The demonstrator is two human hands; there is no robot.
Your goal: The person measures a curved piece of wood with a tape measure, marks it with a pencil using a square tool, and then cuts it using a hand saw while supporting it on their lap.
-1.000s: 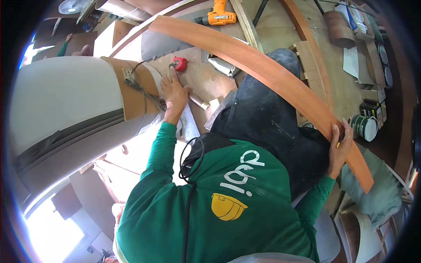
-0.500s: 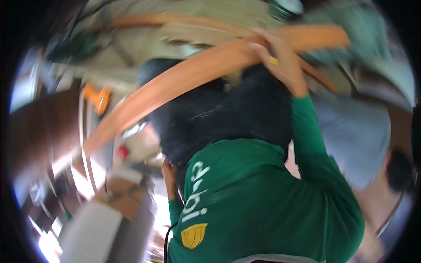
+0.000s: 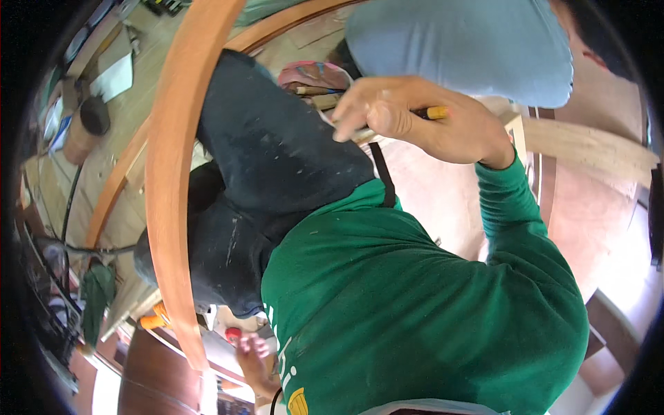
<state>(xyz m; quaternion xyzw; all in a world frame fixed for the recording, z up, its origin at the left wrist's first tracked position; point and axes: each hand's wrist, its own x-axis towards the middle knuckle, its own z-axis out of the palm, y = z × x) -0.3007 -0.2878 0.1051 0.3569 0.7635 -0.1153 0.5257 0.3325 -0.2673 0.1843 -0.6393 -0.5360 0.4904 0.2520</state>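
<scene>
A curved reddish wooden strip (image 3: 171, 131) lies across my dark-trousered legs, with no hand on it. My right hand (image 3: 422, 121), at the upper right, is raised beside my thigh, its fingers curled around a dark pencil or marker (image 3: 436, 113) with a yellow end; the fingertips are blurred. Low in the view, partly behind my body, my left hand (image 3: 252, 363) is open, fingers apart, near a red tape measure (image 3: 233, 334).
An orange drill (image 3: 153, 319) lies at lower left by cables. Another curved strip (image 3: 104, 211), a brown cylinder (image 3: 81, 138) and a pink bag (image 3: 311, 72) sit around my legs. A pale blue fabric shape (image 3: 456, 48) fills the upper right, near a pale board (image 3: 588, 149).
My view has swung sharply to the right. My right hand has let go of the wooden strip and moved rightward off it, still holding the yellow-ended item.
</scene>
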